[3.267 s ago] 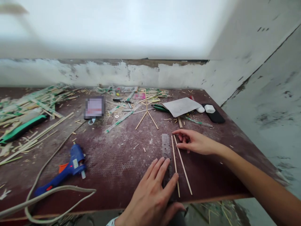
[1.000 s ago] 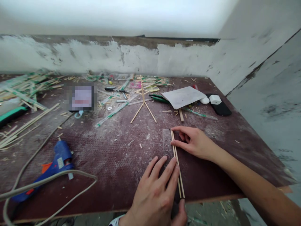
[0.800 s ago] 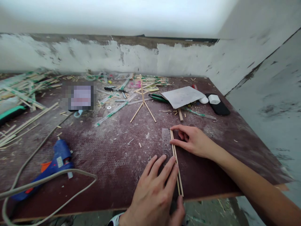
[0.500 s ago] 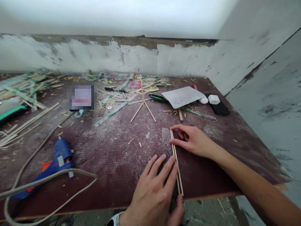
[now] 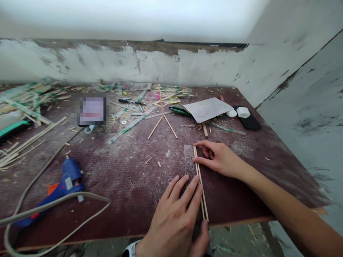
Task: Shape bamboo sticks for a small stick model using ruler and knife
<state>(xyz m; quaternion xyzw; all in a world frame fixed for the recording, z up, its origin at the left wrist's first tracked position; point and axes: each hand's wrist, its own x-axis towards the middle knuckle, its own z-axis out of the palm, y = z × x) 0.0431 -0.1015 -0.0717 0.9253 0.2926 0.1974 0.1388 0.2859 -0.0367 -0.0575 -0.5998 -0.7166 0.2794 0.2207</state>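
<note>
A clear plastic ruler (image 5: pixel 189 160) lies on the dark brown table (image 5: pixel 128 178) near its front edge. My left hand (image 5: pixel 177 221) presses flat on the ruler's near end, fingers spread and thumb at the table edge. Two thin wooden sticks (image 5: pixel 201 189) lie side by side, tight against the ruler's right edge. My right hand (image 5: pixel 219 159) rests on the table at their far end. Its index fingertip is on the stick tips and its thumb pushes them sideways against the ruler.
A blue glue gun (image 5: pixel 66 178) with a looping grey cable (image 5: pixel 53 210) lies front left. A stick tripod (image 5: pixel 162 119), a paper sheet (image 5: pixel 207 109), a black device (image 5: pixel 249 123) and stick scraps (image 5: pixel 26 103) crowd the back. A wall closes the right side.
The two sticks, splayed apart 3.3 s ago, now lie together against the ruler. Over the last second both hands have hardly moved.
</note>
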